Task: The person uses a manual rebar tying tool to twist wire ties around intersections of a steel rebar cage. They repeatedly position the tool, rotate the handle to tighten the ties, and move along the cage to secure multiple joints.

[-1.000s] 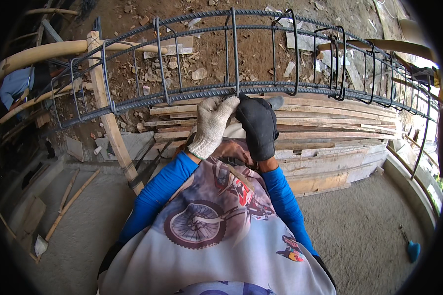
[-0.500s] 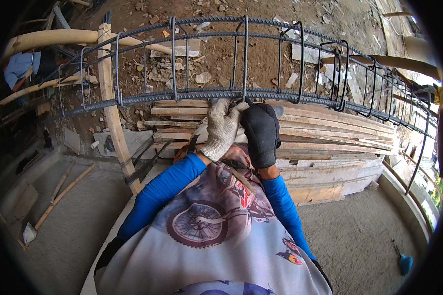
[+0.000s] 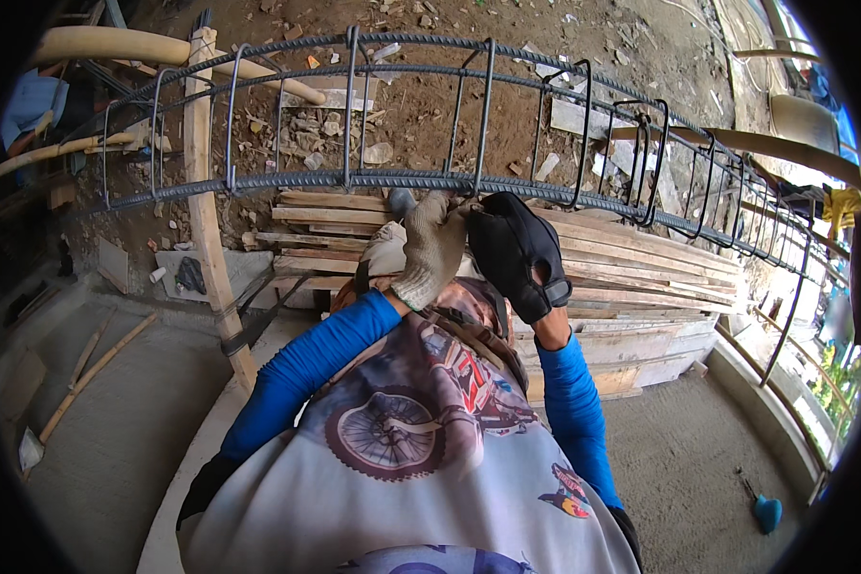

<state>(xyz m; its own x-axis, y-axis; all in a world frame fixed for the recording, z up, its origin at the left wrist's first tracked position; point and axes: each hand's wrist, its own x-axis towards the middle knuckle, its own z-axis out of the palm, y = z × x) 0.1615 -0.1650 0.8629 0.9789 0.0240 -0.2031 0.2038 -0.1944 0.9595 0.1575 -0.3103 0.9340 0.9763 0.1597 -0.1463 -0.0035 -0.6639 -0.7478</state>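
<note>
A long rebar cage [image 3: 373, 179] of ribbed bars and square stirrups runs across the view in front of me. My left hand [image 3: 431, 239], in a cream knitted glove, is closed at the near lower bar, just beneath a stirrup [image 3: 486, 110]. Against its fingertips is my right hand [image 3: 513, 251], in a black glove, also closed, with its back turned up. Whatever the two hands pinch at this joint is hidden by the gloves or too small to make out.
An upright timber post [image 3: 204, 182] stands against the cage at left. Stacked planks [image 3: 631, 251] lie below it at right. A bamboo pole [image 3: 115, 44] crosses at upper left, near another person [image 3: 34, 105]. A blue-handled tool [image 3: 766, 514] lies on the concrete floor.
My right hand has turned, its wrist swinging outward to the right. My left hand stays at the bar. The whole view has shifted slightly.
</note>
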